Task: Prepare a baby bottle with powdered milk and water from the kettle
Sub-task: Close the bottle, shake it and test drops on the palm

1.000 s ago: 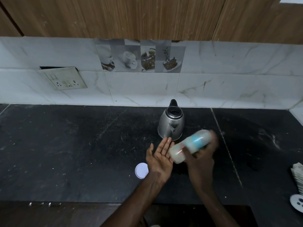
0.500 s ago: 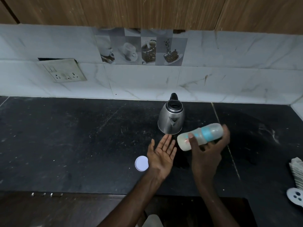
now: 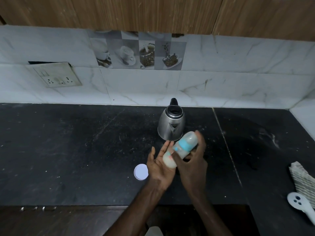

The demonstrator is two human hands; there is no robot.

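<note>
Bottle (image 3: 183, 145) is held tilted above the surface (image 3: 68, 150), about midway along it and just in front of the kettle (image 3: 171, 123). Its base appears to be laid against the palm of the left grip (image 3: 160, 167), which is spread wide, fingers straight, with nothing clasped. Its body is wrapped by the right grip (image 3: 192, 166), fingers curled round it. Milky liquid is seen in the lower part, and a blue collar and clear cap are fitted. Powder and water are therefore judged to be in already, and mixing is judged to be the step in hand. Little is thought to be left: the mixing finished and the bottle set down.

The widest room is found towards the left edge, where only a white lid (image 3: 141, 171) is seen, just left of the left grip and nearer the front edge. The kettle is stood close behind both grips, towards the back edge, so a knock is judged possible on any swing that way. Further room is offered on the right, up to a striped cloth (image 3: 301, 178) and a white object (image 3: 300, 204) by the right front corner. The front edge is crossed by both forearms.
</note>
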